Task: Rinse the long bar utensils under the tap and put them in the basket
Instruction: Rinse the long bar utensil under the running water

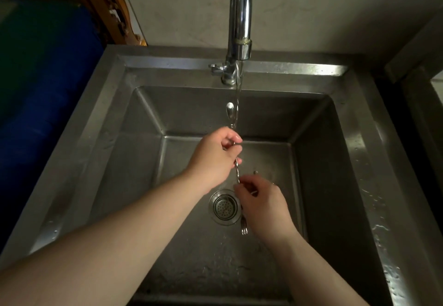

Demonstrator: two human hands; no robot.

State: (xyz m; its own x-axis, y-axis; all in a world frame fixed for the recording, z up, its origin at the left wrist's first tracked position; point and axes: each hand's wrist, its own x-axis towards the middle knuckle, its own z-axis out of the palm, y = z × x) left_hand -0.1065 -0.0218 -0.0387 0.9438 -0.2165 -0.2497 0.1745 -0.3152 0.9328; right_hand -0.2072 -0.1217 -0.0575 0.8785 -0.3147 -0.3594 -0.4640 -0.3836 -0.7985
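A long twisted metal bar spoon (pixel 237 172) runs lengthwise over the steel sink (pixel 354 152). Its bowl end (pixel 230 110) points toward the back wall and its small fork end (pixel 244 227) hangs near me. My left hand (pixel 215 158) pinches the upper part of the stem. Lower down, my right hand (pixel 262 206) grips the stem just above the fork. Water runs from the chrome tap (pixel 240 15) in a stream (pixel 238 94) that falls beside the bowl onto the stem at my left fingers. No basket is in view.
A round drain strainer (pixel 224 207) sits in the sink floor under the hands. The tap's lever (pixel 215 67) stands at the back rim. Drops lie on the right rim. A blue object (pixel 48 89) and carved wood (pixel 115 10) stand to the left.
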